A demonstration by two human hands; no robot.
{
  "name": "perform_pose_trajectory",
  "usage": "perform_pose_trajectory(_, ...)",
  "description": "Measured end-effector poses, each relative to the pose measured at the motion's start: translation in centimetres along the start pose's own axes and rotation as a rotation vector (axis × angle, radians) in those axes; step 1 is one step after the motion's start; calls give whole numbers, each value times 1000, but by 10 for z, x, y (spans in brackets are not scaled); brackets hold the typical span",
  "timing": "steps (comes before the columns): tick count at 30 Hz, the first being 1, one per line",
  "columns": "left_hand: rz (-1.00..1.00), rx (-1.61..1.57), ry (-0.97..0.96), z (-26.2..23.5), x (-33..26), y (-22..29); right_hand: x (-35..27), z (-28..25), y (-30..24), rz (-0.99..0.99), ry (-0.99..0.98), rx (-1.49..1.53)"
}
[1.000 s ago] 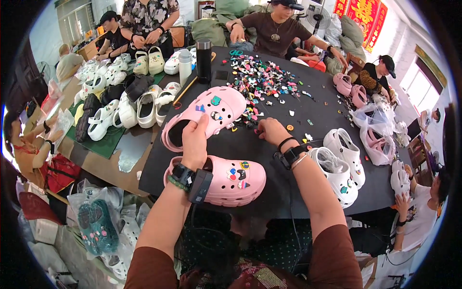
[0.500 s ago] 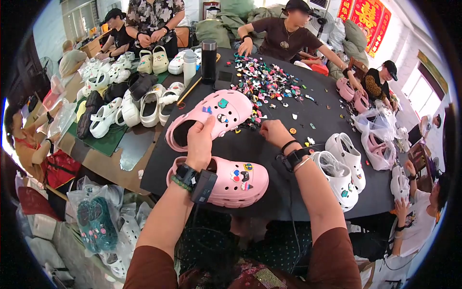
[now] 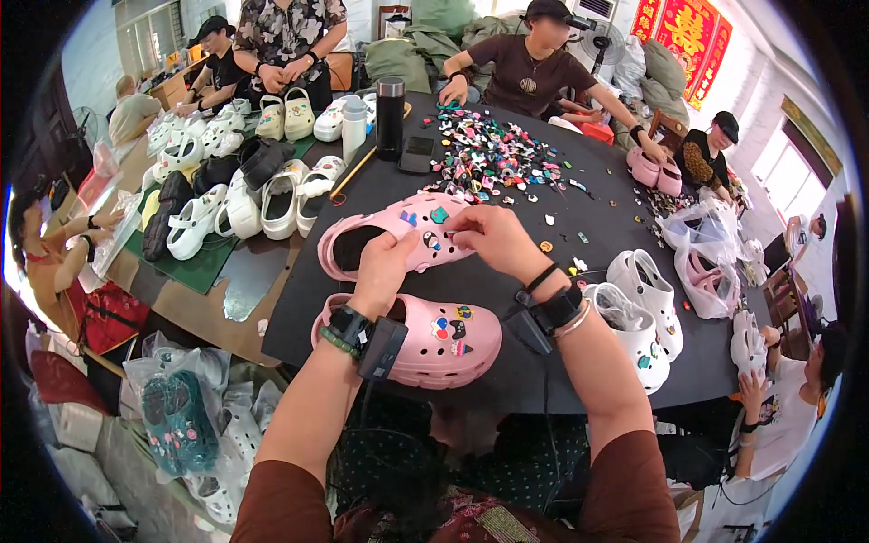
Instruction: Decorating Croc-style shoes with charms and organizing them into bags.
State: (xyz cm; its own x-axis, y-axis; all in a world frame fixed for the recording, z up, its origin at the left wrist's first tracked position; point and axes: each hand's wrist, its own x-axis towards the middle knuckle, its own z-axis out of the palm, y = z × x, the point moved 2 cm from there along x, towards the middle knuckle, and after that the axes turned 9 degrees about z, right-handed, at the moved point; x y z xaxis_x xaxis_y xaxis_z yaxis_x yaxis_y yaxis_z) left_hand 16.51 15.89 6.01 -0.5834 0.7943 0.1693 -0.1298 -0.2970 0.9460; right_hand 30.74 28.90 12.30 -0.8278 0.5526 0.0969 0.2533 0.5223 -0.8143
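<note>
My left hand [image 3: 381, 270] grips the side of a pink clog [image 3: 418, 261], thumb on its upper. Several small shoe charms sit on that clog's toe, among them a teal one [image 3: 439, 215]. Over the toe, my right hand [image 3: 498, 237] has its fingers pinched together against the holes; whatever they hold is hidden. Closer to me lies a second pink clog [image 3: 453, 366], with several charms fixed in its upper, among them a black game-controller shape [image 3: 458, 330].
A heap of loose charms [image 3: 502, 149] covers the black table [image 3: 362, 185] beyond the clogs. White clogs [image 3: 644, 339] stand to the right. A black bottle [image 3: 390, 118] and a phone [image 3: 417, 154] are at the far left. Co-workers sit around.
My right hand has moved from the near edge of the charm heap to the toe of the held clog. That clog now sits lower, tilted less toward me.
</note>
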Motion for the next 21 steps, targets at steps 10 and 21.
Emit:
perform_pose_trajectory(10, -49, 106, -53, -1, 2, -2, 4, 13, 15, 14, 154, -106)
perform_pose_trajectory(21, -53, 203, -50, 4, 1, 3, -1, 13, 8, 56, 229, -301)
